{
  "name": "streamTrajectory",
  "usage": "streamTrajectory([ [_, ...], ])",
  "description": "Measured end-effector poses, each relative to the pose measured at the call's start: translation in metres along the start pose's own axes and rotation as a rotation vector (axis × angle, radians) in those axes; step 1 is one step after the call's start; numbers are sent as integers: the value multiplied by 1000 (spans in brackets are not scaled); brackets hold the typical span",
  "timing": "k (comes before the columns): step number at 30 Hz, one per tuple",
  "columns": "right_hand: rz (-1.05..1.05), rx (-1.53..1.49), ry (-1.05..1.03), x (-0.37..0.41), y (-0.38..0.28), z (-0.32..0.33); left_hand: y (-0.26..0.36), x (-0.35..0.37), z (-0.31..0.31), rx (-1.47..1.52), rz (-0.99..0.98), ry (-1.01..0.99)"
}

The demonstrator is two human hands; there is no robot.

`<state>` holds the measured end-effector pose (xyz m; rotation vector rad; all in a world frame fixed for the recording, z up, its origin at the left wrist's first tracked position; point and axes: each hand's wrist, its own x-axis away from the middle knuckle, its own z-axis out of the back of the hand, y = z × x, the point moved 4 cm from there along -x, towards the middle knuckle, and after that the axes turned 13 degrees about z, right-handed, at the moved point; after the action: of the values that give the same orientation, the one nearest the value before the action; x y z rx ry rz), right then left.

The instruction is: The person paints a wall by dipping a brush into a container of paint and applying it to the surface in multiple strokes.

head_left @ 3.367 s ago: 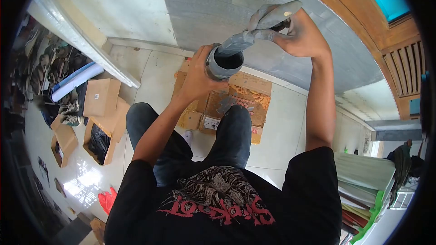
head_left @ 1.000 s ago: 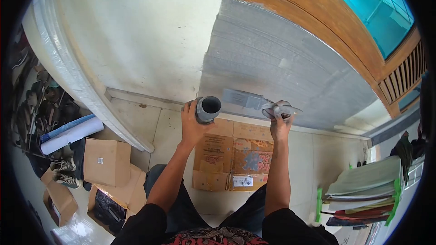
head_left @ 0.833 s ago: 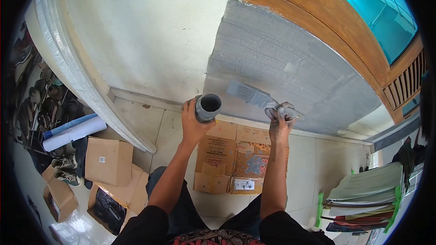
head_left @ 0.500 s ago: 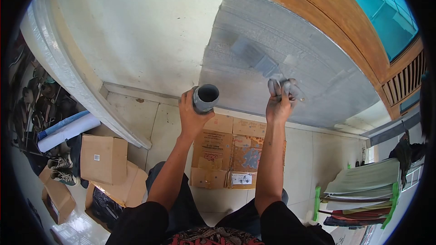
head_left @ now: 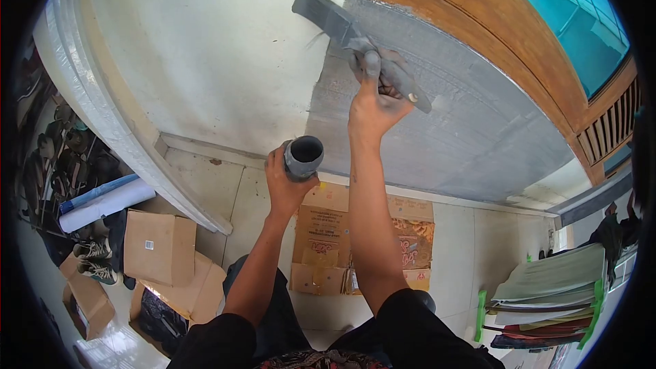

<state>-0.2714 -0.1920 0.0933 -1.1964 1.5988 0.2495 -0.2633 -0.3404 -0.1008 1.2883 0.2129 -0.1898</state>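
Note:
In the head view my left hand [head_left: 285, 183] is wrapped round a dark, grey-smeared cup [head_left: 303, 157], its mouth tipped toward me; the inside looks dark and its contents cannot be made out. My right hand [head_left: 374, 99] grips the handle of a wide, grey-stained paintbrush [head_left: 336, 26]. The fingers of this hand are smeared grey. The bristles point up and left, over the upper edge between the pale wall [head_left: 205, 48] and the grey-coated area [head_left: 451, 109]. Whether the bristles touch the wall cannot be told.
Flattened cardboard [head_left: 321, 232] lies on the tiled floor below my arms. Cardboard boxes [head_left: 158, 246], sneakers [head_left: 96, 260] and rolled sheets [head_left: 109, 205] are at left. A wooden frame [head_left: 471, 20] borders the grey area. A rack with cloths [head_left: 547, 294] stands at right.
My right hand has moved up and left with the paintbrush, from low on the grey area to its upper left edge. The left hand and cup have barely shifted.

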Motion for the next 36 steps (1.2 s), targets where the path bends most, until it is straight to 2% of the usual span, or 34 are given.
streamTrajectory([
  [1,3,1,5,-3,-3,3,-1,0,-2,-10,11,-13],
  [3,284,164,10,-12,-23,21,-2,2,-5,-2,17,-31],
  [5,365,284,37,-24,-30,57,-2,3,-8,8,31,-43],
  [9,377,497,169,-50,-45,134,-4,5,-14,-33,38,-55],
  [12,317,420,211,-56,-60,162,-5,3,-18,13,37,-64],
  [16,301,457,204,-29,-64,116,2,4,-19,-10,17,-75],
  [18,440,418,60,0,-55,61,4,6,-21,-1,18,-55],
  [20,249,108,-87,9,-53,-3,4,7,-24,14,19,-41],
  [22,96,-19,-113,18,-43,-42,3,10,-27,22,-24,-33],
  [23,96,-16,-115,15,-31,-44,3,12,-28,24,-21,-35],
  [25,247,-11,-31,17,-9,-32,5,13,-26,1,-19,-49],
  [27,401,159,-63,9,-4,15,12,15,-19,-8,-4,-66],
  [31,481,571,66,-14,-15,120,12,13,-9,-12,3,-51],
  [33,324,505,104,-32,-37,140,5,10,-9,16,35,-58],
  [36,362,401,133,-22,-54,139,3,8,-11,25,59,-54],
])
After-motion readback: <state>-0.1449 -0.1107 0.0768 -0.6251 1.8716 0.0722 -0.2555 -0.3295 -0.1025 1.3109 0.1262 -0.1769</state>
